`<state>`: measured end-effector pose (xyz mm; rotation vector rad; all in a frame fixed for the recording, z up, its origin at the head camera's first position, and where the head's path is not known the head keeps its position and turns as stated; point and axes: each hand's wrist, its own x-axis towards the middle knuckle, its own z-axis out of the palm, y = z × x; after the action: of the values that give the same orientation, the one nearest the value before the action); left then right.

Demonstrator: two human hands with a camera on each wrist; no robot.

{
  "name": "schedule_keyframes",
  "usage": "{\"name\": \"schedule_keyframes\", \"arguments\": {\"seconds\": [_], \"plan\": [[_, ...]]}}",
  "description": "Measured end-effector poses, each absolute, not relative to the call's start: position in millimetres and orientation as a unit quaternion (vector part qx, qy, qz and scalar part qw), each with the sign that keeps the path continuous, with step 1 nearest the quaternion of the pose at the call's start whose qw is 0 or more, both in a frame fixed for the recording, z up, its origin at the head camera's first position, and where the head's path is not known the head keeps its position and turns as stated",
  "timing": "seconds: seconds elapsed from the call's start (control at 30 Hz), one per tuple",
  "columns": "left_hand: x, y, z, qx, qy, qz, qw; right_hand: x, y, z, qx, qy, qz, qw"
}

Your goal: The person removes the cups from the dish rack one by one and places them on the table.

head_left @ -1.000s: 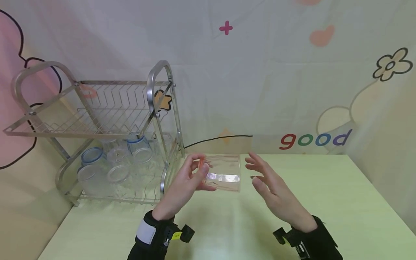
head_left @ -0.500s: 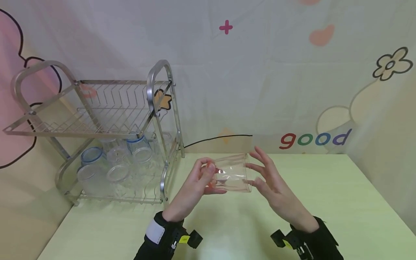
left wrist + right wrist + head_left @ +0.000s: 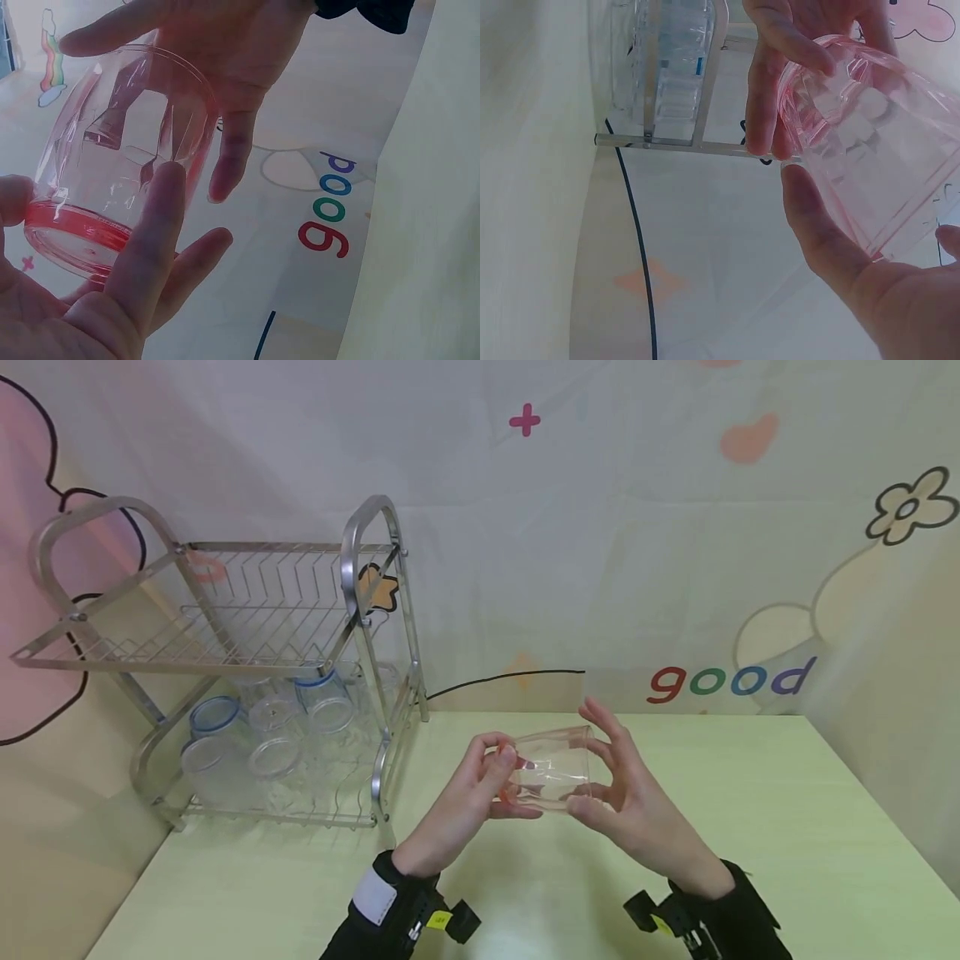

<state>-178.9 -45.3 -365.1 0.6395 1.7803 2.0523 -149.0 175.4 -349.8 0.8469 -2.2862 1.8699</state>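
Note:
A clear pink drinking glass is held sideways above the table, base to the left and mouth to the right. My left hand grips it around the base, thumb on the near side. In the left wrist view the thicker pink base sits between left fingers. Around the mouth end is my right hand, with thumb and fingers spread on either side of the rim and the index finger raised off it. A narrow gap shows beside the right thumb. Whether other right fingertips touch the glass is hard to see.
A two-tier metal dish rack stands on the left of the pale green table. Several upturned glasses, some blue-rimmed, fill its lower tier. A printed cloth hangs behind the table.
My left hand has carried the glass rightward and slightly toward me. Its mouth end now lies between my right thumb and fingers, where there was a gap before.

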Motion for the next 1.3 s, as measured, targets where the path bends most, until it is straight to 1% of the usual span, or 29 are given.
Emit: {"name": "schedule_keyframes", "arguments": {"seconds": [0.23, 0.8, 0.97, 1.3], "plan": [[-178.7, -42.9, -366.2, 0.240, 0.624, 0.721, 0.183, -147.5, 175.5, -349.2, 0.270, -0.762, 0.585, 0.062], [-179.7, -42.5, -368.4, 0.244, 0.679, 0.673, 0.163, -149.4, 177.5, -350.9, 0.256, -0.788, 0.553, 0.088], [-180.2, -42.6, -367.9, 0.248, 0.716, 0.639, 0.132, -151.2, 177.0, -351.5, 0.256, -0.793, 0.544, 0.096], [-176.7, -51.9, -362.0, 0.238, 0.790, 0.562, 0.056, -154.2, 175.7, -358.1, 0.244, -0.802, 0.536, 0.101]]}}
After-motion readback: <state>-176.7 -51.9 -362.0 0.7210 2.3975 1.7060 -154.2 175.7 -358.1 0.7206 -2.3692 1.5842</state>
